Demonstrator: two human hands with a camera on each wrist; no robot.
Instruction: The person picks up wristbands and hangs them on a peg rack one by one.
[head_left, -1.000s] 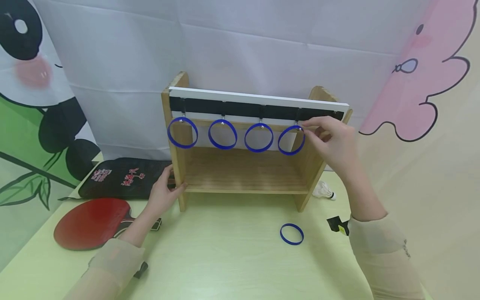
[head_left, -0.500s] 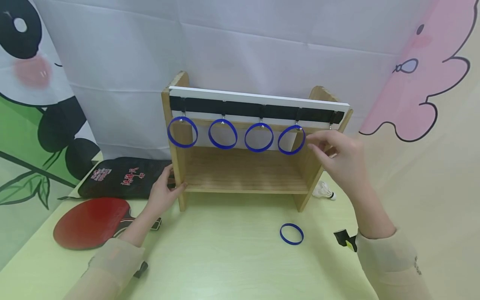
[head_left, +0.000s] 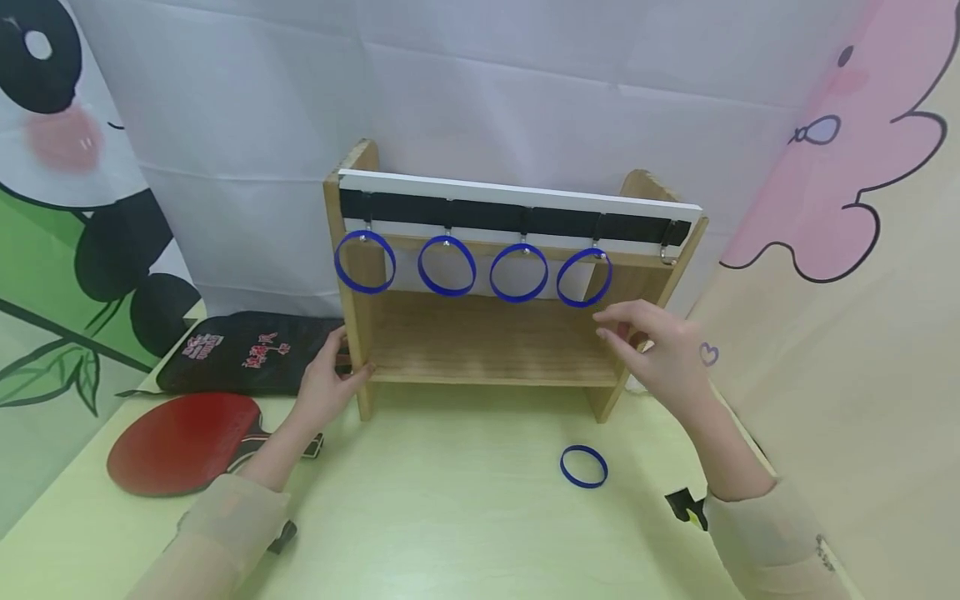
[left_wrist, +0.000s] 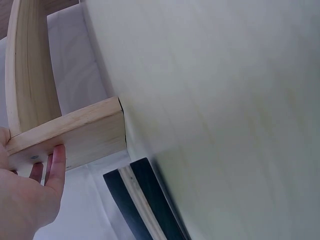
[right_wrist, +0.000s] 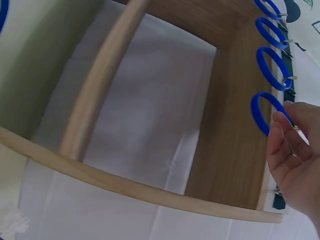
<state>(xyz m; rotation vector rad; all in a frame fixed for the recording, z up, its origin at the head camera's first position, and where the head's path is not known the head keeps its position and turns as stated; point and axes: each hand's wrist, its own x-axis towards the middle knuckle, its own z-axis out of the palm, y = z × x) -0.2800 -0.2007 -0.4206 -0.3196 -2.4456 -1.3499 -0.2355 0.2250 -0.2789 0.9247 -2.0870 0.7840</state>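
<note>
A small wooden shelf (head_left: 495, 333) stands on the table, a white rail with a black strip (head_left: 487, 215) across its upper front. Several blue rings hang from hooks there; the rightmost ring (head_left: 577, 304) is closest to my right hand (head_left: 663, 350). That hand hovers before the shelf's right side, thumb and index finger near each other, holding nothing. In the right wrist view its fingers overlap the edge of a blue ring (right_wrist: 258, 117). My left hand (head_left: 330, 379) grips the shelf's left side panel (left_wrist: 95, 137), fingers against its outer face. One blue ring (head_left: 585, 485) lies on the table.
A red table tennis paddle (head_left: 180, 446) and a black case (head_left: 247, 354) lie left of the shelf. A shuttlecock (right_wrist: 12, 220) sits by its right side. A bare hook (head_left: 666, 257) hangs at the rail's right end. A black-and-yellow piece (head_left: 684, 504) is near my right sleeve.
My right hand has come away from the rightmost hanging ring and moved down, uncovering the hook at the rail's right end. The left hand has stayed on the shelf panel.
</note>
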